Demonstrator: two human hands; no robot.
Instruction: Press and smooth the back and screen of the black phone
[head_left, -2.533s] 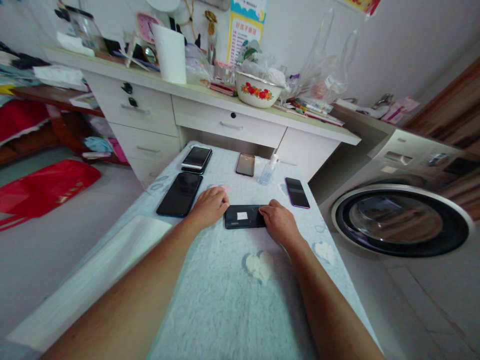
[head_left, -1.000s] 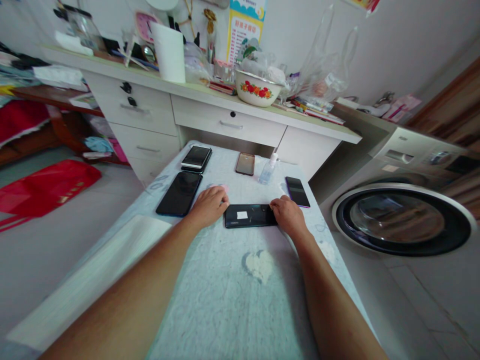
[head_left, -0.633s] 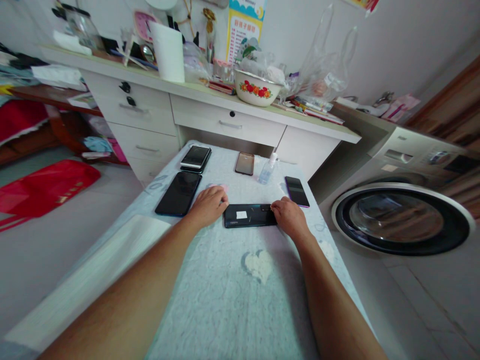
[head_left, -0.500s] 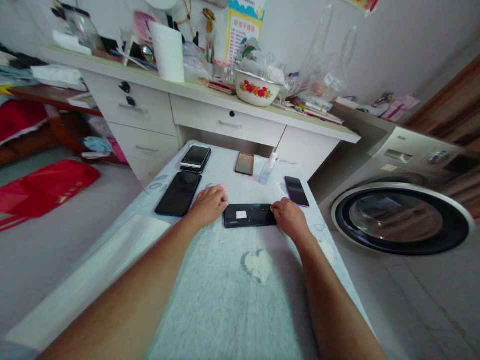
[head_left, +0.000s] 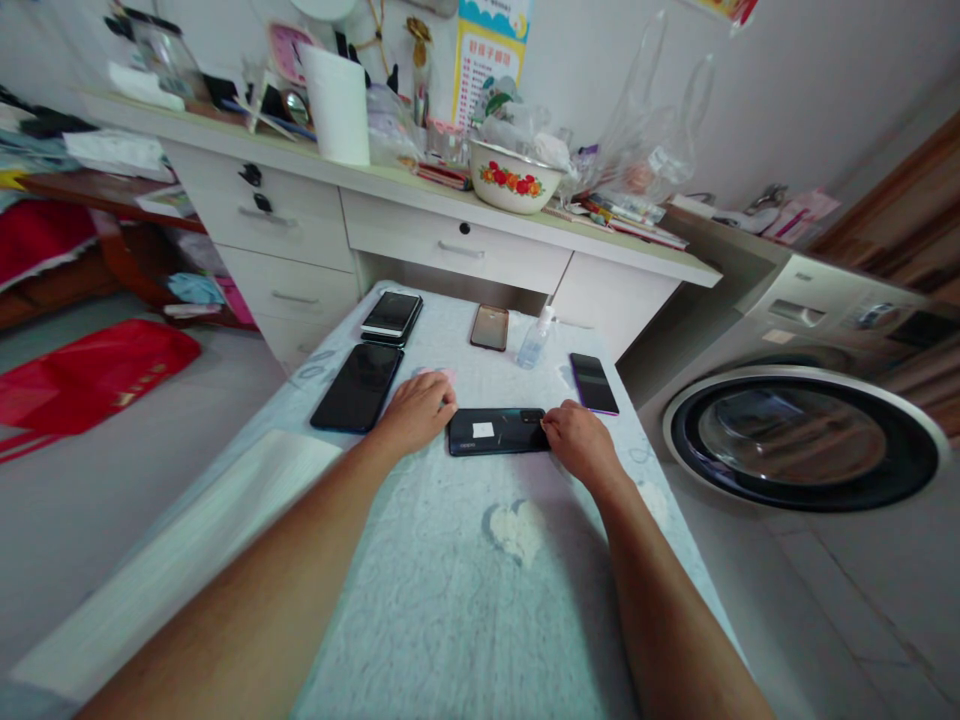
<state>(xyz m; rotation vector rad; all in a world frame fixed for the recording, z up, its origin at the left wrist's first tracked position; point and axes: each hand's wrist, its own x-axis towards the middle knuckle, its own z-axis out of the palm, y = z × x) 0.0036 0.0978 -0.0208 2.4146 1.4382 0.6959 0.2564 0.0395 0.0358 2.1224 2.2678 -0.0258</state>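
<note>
Black phone [head_left: 499, 431] back-up on cloth-covered table [head_left: 420, 560], between the hands, long axis hand to hand. Left hand [head_left: 421, 408], fingers curled, at its left end; right hand [head_left: 579, 437], fingers bunched, at its camera end; equally near, can't tell if gripping. Beyond it: phone case [head_left: 490, 328], spray bottle [head_left: 534, 344].

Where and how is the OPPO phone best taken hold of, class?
Probably grip the OPPO phone by both long edges near the camera end, the right hand coming from the right: it lies flat, back up, crosswise, that end nearest this hand.
</note>
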